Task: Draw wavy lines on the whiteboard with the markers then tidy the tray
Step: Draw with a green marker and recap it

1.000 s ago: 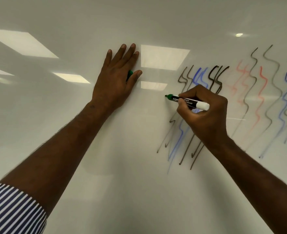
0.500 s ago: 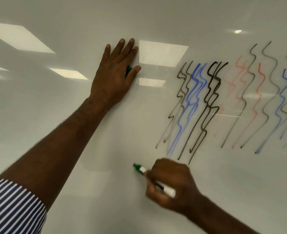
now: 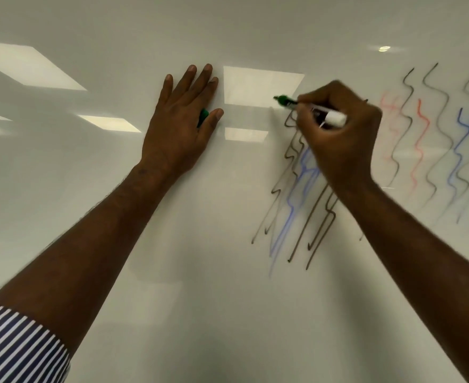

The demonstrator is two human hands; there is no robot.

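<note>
The whiteboard (image 3: 172, 272) fills the head view. My right hand (image 3: 341, 139) grips a green marker (image 3: 291, 102), white-bodied, its green tip near the board just left of the top of the black wavy lines (image 3: 292, 150). My left hand (image 3: 183, 125) lies flat against the board with straight fingers, and a green marker cap (image 3: 203, 116) is tucked between its thumb and forefinger. Blue wavy lines (image 3: 305, 178) show partly under my right hand. No green line is visible on the board.
More wavy lines in red (image 3: 419, 145), black (image 3: 443, 128) and blue (image 3: 461, 150) cover the right side of the board. Ceiling lights reflect on the left and centre of the board (image 3: 261, 84). No tray is in view.
My right hand with the green marker dropped low on the board, then rose again to the top of the black lines. My left hand stayed in place.
</note>
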